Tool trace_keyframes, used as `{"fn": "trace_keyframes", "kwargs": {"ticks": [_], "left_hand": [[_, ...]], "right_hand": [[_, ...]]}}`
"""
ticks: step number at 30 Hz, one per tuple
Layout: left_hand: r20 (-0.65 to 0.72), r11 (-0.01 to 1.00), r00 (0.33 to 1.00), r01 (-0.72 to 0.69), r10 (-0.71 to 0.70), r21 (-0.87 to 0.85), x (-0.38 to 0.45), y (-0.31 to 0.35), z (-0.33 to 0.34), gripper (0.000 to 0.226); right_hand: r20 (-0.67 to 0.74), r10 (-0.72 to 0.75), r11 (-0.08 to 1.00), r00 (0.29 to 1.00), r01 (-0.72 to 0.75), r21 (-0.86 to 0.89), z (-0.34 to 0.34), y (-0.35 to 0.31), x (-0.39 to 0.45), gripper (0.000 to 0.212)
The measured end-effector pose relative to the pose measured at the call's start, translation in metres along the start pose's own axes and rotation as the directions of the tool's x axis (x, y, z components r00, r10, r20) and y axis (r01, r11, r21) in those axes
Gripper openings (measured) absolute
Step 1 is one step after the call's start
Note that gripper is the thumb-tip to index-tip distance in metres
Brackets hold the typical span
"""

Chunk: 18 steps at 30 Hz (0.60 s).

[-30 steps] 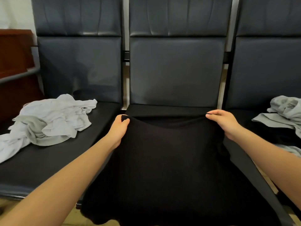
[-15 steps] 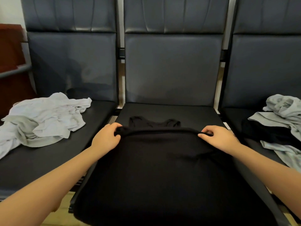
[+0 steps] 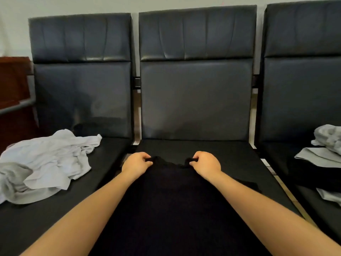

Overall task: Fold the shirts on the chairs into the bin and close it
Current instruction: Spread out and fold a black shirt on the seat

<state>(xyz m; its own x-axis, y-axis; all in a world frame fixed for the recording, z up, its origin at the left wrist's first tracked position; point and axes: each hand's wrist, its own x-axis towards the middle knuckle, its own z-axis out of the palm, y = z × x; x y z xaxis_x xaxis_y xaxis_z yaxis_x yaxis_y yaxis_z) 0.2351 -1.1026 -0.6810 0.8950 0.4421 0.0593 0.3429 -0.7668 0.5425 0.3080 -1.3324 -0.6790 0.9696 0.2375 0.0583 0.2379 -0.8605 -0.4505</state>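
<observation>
- No brand, label or writing readable anywhere in the head view.
- Far L of the grip: reddish-brown wooden unit (image 3: 13,100) w/ a grey rail (image 3: 17,106) across it, behind the L chair.
- L chair (image 3: 83,85), dark padded: crumpled white/pale-grey shirts (image 3: 42,165) heaped on its seat, well L of the L hand, not touching it.
- L hand (image 3: 136,163): knuckles up, fingers curled under, pinching the far edge of the black shirt (image 3: 171,209) at its L corner. Forearm bare, running in from lower L, over the gap between L and middle seats.
- Middle chair (image 3: 197,98): black shirt lies spread on the seat, from the 2 hands back toward the camera; far edge bunched and wavy between the 2 grips. Bare seat shows beyond the hands.
- R hand (image 3: 205,164): mirrors the L, knuckles up, fingers curled, gripping the same far edge at its R corner. Forearm bare, coming in from lower R. Hands level w/ each other, near but apart.
- R chair (image 3: 302,89): pale-grey clothes (image 3: 324,145) piled on a black garment (image 3: 304,170) on the seat, well R of the R hand; partly cut by the frame edge.
</observation>
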Motion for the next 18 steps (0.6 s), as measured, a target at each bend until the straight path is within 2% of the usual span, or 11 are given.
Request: {"fn": "trace_keyframes", "kwargs": {"ticks": [3,5,7,9,12,15,18], "left_hand": [[-0.025,0.944,1.0,0.006,-0.015,-0.329,0.019,0.008,-0.005,0.025],[-0.021,0.798,0.997,0.046,-0.073,-0.6,0.034,0.021,-0.017,0.023],[-0.005,0.648,0.995,0.061,-0.1,-0.759,0.052,0.035,-0.033,0.029],[-0.025,0.575,0.996,0.03,-0.087,-0.818,0.066,0.049,-0.051,0.029],[-0.09,0.536,0.993,-0.035,-0.077,-0.844,0.08,0.066,-0.07,0.03],[-0.167,0.559,0.983,-0.093,-0.083,-0.824,0.072,0.081,-0.085,0.028],[-0.168,0.555,0.984,-0.106,-0.062,-0.825,0.045,0.089,-0.096,0.024]], "right_hand": [[-0.086,0.022,0.989,0.996,-0.009,0.145,-0.016,0.005,0.033,0.021],[-0.141,0.081,0.941,0.987,-0.029,0.336,-0.036,0.009,0.057,0.017],[-0.147,0.135,0.825,0.98,-0.029,0.564,-0.058,0.006,0.074,0.011],[-0.17,0.159,0.723,0.973,0.003,0.691,-0.081,0.0,0.086,0.015],[-0.223,0.125,0.637,0.967,0.094,0.765,-0.109,-0.011,0.09,0.02],[-0.238,0.072,0.605,0.969,0.147,0.783,-0.126,-0.017,0.077,0.013],[-0.242,0.005,0.592,0.97,0.192,0.783,-0.136,-0.023,0.047,0.005]]}}
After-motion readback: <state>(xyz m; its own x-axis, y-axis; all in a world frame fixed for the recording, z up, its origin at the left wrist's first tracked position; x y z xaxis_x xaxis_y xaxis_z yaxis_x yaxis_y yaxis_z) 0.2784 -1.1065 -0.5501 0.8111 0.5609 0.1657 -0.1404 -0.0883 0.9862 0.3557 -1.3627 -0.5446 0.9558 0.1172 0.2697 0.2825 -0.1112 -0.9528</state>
